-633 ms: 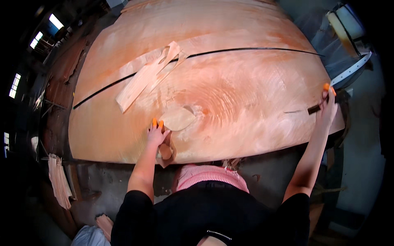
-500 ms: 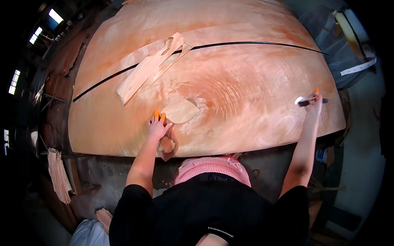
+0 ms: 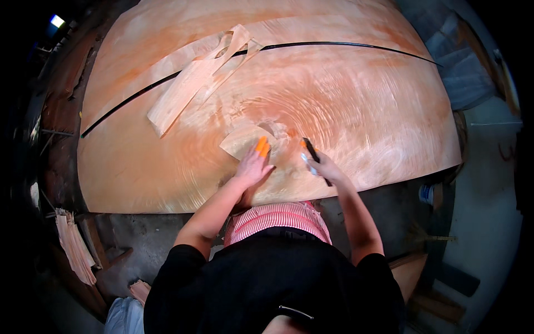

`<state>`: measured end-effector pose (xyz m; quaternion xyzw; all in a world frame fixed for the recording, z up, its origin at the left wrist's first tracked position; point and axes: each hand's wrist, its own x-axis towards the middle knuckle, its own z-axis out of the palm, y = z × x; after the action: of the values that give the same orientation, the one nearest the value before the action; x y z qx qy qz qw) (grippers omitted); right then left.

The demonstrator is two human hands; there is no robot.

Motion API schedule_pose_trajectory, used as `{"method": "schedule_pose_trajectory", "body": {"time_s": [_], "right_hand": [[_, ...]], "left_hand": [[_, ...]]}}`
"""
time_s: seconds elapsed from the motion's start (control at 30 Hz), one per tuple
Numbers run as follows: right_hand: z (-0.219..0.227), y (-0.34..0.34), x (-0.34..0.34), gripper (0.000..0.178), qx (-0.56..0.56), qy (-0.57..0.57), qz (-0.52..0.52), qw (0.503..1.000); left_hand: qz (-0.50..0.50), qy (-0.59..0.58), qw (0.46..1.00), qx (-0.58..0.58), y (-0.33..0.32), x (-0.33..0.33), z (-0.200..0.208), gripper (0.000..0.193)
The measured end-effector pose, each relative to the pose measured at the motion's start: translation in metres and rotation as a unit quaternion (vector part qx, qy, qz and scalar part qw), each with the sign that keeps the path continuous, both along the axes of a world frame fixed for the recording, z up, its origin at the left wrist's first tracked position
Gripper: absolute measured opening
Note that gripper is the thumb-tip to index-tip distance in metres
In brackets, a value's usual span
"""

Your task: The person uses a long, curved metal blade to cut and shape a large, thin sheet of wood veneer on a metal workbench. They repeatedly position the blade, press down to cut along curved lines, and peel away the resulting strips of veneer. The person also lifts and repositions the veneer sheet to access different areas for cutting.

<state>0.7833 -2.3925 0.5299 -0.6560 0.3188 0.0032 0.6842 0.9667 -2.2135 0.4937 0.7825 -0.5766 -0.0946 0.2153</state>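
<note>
A leaf-shaped patch of thin wood veneer [image 3: 236, 140] lies on the large veneer sheet [image 3: 378, 111], beside a small dark gap. My left hand [image 3: 254, 166], with orange covers on its fingertips, lies with fingers stretched out over the patch's right part. Just to the right, my right hand [image 3: 325, 167] is closed round a slim black tool [image 3: 310, 149], tilted above the sheet. Something small and whitish shows by those fingers; its kind is unclear. Orange also covers a right fingertip. The tool's working end cannot be made out.
A long thin black strip [image 3: 311, 43] crosses the sheet. Veneer offcuts with cut-out holes [image 3: 186, 89] lie over it at the left. More veneer strips [image 3: 74, 245] hang at lower left. A white tub [image 3: 426, 193] stands below the right edge.
My right hand has come from the sheet's right side to the middle, bringing the black tool. My left hand has shifted right, from beside the patch onto it. The view has shifted slightly.
</note>
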Motion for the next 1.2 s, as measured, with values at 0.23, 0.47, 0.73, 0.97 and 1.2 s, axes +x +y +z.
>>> {"method": "schedule_pose_trajectory", "body": {"time_s": [0.23, 0.47, 0.73, 0.97, 1.2], "right_hand": [[-0.067, 0.027, 0.088, 0.021, -0.175, 0.042, -0.092, 0.979], [-0.066, 0.031, 0.110, 0.024, -0.178, 0.128, -0.114, 0.969], [-0.082, 0.017, 0.105, 0.038, -0.307, 0.276, -0.045, 0.910], [-0.043, 0.033, 0.049, 0.031, -0.191, 0.261, 0.003, 0.946], [-0.022, -0.031, 0.017, 0.024, -0.274, 0.314, 0.161, 0.895]], "left_hand": [[-0.012, 0.021, 0.999, 0.025, -0.013, -0.009, -0.012, 0.066], [-0.028, 0.044, 0.999, -0.010, -0.022, 0.006, -0.009, 0.066], [-0.095, 0.026, 0.995, 0.025, -0.035, 0.019, -0.001, 0.063], [-0.102, -0.050, 0.993, 0.028, -0.029, 0.016, -0.007, 0.067], [-0.118, -0.059, 0.988, 0.080, -0.035, 0.012, -0.005, 0.068]]}}
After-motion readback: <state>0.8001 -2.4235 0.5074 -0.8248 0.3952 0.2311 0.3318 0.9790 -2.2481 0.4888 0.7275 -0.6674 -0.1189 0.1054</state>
